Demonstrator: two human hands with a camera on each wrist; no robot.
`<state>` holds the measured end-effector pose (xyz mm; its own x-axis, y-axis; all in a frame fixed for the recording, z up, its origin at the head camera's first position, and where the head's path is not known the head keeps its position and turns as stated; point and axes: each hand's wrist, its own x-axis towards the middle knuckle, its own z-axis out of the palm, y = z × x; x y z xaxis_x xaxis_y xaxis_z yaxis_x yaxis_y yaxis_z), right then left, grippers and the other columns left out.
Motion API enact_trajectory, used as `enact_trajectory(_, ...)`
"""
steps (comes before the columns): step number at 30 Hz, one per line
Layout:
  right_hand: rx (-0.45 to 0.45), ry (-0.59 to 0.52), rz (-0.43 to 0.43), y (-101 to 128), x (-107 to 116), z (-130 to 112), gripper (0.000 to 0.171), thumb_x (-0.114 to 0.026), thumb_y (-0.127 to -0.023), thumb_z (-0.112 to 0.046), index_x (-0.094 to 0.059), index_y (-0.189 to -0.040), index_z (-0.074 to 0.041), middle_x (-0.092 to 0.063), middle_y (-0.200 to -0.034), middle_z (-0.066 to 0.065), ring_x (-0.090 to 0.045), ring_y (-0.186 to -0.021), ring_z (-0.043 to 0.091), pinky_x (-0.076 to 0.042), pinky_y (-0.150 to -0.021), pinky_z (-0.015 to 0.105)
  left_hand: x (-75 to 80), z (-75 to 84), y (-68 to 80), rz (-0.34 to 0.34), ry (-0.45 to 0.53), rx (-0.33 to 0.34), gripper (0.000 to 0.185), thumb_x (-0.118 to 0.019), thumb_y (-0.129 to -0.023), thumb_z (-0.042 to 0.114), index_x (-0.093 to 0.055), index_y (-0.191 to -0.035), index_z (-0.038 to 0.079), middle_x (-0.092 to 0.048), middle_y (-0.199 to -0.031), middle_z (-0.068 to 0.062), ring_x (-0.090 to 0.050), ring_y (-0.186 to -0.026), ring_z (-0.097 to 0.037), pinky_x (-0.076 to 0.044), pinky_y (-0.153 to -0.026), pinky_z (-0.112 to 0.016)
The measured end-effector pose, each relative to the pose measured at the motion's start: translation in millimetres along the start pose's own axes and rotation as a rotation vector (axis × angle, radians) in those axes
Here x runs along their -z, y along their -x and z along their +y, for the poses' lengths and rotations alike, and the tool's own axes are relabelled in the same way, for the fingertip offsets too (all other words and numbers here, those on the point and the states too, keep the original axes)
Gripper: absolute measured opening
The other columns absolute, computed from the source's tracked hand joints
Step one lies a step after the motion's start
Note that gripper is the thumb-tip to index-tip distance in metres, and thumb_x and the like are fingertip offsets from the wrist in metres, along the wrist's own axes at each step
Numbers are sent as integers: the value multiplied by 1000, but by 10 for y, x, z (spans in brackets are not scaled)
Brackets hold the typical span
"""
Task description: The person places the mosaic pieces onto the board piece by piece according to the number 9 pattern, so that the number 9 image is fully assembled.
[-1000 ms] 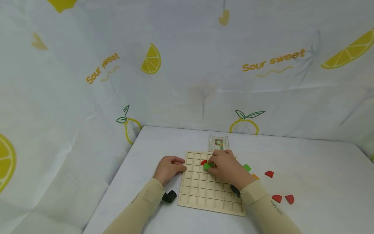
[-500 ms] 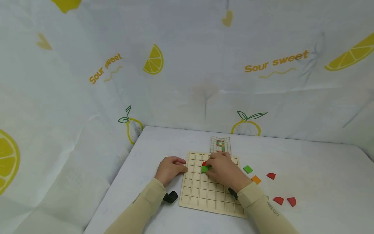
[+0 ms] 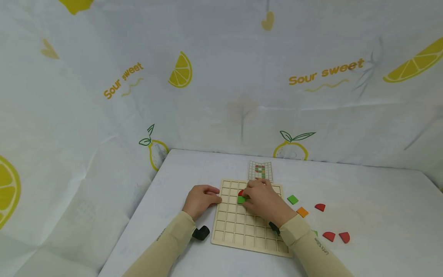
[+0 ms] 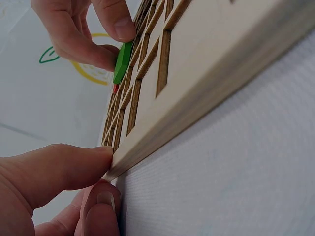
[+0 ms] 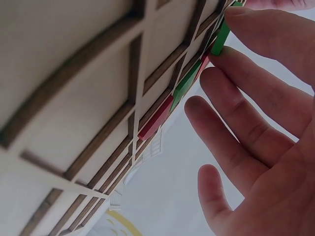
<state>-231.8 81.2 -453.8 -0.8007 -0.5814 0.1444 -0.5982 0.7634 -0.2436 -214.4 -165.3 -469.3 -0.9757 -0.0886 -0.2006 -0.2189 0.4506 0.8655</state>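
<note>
A wooden grid board (image 3: pixel 247 227) lies flat on the white table. My left hand (image 3: pixel 215 196) pinches its left edge, with thumb and fingertips (image 4: pixel 101 157) on the rim. My right hand (image 3: pixel 246 198) reaches over the board's upper rows and pinches a green square tile (image 3: pixel 241 199), tilted on edge against a cell (image 4: pixel 123 61) (image 5: pixel 221 34). Just above it a red piece (image 3: pixel 241 192) sits in the board. The right wrist view shows a red tile (image 5: pixel 156 120) and another green tile (image 5: pixel 186 83) set in cells.
A small pattern card (image 3: pixel 260 170) lies beyond the board. Right of the board lie loose pieces: a green square (image 3: pixel 292 199), an orange square (image 3: pixel 302 211) and three red quarter-rounds (image 3: pixel 320 207) (image 3: pixel 328 236) (image 3: pixel 344 237). Lemon-print cloth walls close in the table.
My right hand has carried the green tile slightly left and toward me across the board. The left hand has stayed on the board's edge.
</note>
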Motion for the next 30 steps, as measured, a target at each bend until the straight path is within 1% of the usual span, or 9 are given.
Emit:
enact_trajectory(8,-8,1,-1,-1,2,-8,16,-85,-95,-27,-83,-107,-17,-66,-97,-6,-64,-99,18,-39,-118,63,-5,-10,-11,-2,1,0,26,-90,-85,18,-81,-109,13,-77,-92,-2,-69,-84,-15,-54,-77,-28)
enact_trajectory(16,4,30,3,-13,7,-12,13,-85,-94,-28,-84,-104,-19,-67,-97,-7,-63,-99,16,-41,-117,63,5,-7,-13,-2,2,-8,26,-90,-85,17,-81,-110,12,-77,-92,-2,-69,-84,-15,-55,-75,-27)
enact_trajectory(21,10,32,9,-10,11,-15,14,-85,-94,-28,-84,-105,-19,-67,-97,-7,-63,-99,16,-40,-117,62,4,-8,-15,-4,12,-1,26,-90,-85,17,-81,-109,12,-77,-93,-2,-68,-85,-16,-54,-75,-27)
enact_trajectory(30,15,30,19,4,5,-16,16,-87,-93,-29,-84,-106,-20,-66,-97,-7,-63,-99,16,-40,-118,61,-1,-5,-13,-3,-2,0,26,-90,-86,18,-81,-109,13,-77,-93,-2,-68,-85,-16,-54,-76,-27)
